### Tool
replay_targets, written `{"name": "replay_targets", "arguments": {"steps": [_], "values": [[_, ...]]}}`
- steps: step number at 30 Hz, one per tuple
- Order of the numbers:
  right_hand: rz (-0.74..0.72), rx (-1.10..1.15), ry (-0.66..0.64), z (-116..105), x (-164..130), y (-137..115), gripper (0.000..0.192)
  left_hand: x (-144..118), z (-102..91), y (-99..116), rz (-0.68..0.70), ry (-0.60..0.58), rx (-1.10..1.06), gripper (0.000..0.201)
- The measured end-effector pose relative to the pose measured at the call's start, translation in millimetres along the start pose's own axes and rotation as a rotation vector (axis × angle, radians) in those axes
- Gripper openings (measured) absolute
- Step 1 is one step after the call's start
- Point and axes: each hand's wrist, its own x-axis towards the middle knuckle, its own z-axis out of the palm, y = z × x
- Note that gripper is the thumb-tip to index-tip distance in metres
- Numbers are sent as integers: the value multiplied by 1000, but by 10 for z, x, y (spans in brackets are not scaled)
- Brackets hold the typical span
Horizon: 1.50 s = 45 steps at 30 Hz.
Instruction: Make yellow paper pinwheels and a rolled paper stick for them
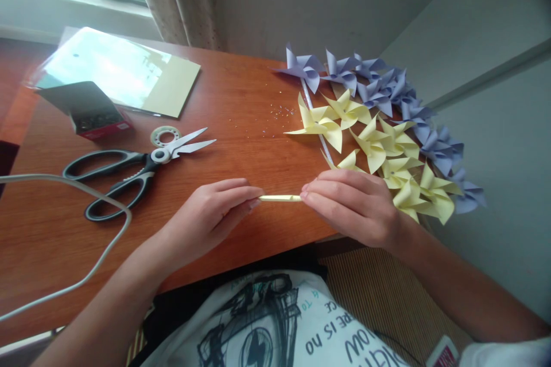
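Observation:
A thin, tightly rolled stick of pale yellow paper (280, 198) is stretched level between my two hands, above the near part of the wooden table. My left hand (217, 206) pinches its left end between thumb and fingers. At the other end, the fingertips of my right hand (355, 202) are closed on the roll. Both ends are hidden in the fingers. Just beyond my right hand lie several yellow paper pinwheels (321, 124), and behind them several purple paper pinwheels (303, 66).
Large scissors (160, 156) lie with blades parted on the table (241, 92), near a tape roll (166, 136). An open small box (101, 120) and a plastic pack of paper (181, 83) sit at the back left. A white cable (124, 209) crosses the left side. Paper bits (282, 112) are scattered.

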Motion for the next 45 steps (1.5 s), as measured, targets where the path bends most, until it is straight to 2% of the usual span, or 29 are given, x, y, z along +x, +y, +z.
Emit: {"name": "replay_targets", "arguments": {"steps": [9, 13, 18, 23, 28, 30, 35, 39, 43, 45], "values": [[-186, -81, -68, -109, 69, 26, 12, 9, -3, 11, -17, -39, -26, 21], [-128, -32, -57, -81, 73, 13, 12, 11, 1, 21, -15, -41, -10, 22], [181, 104, -36, 24, 83, -46, 15, 9, 31, 16, 32, 30, 64, 23], [484, 249, -17, 112, 146, -108, 16, 7, 67, 0, 91, 105, 246, 24], [948, 579, -38, 216, 131, -156, 10, -26, 73, -24, 169, 132, 529, 24], [1092, 715, -25, 256, 116, -162, 7, -44, 65, -16, 193, 125, 616, 26], [1263, 979, -4, 325, 104, -135, 9, -60, 45, 39, 260, 151, 759, 31], [1275, 1042, -19, 338, 97, -116, 11, -55, 55, 22, 239, 152, 748, 29], [1114, 912, 1, 300, 80, -105, 4, -50, 71, -39, 130, 156, 594, 25], [990, 818, 59, 285, 71, -98, 9, -38, 71, -46, 99, 175, 492, 24]]}}
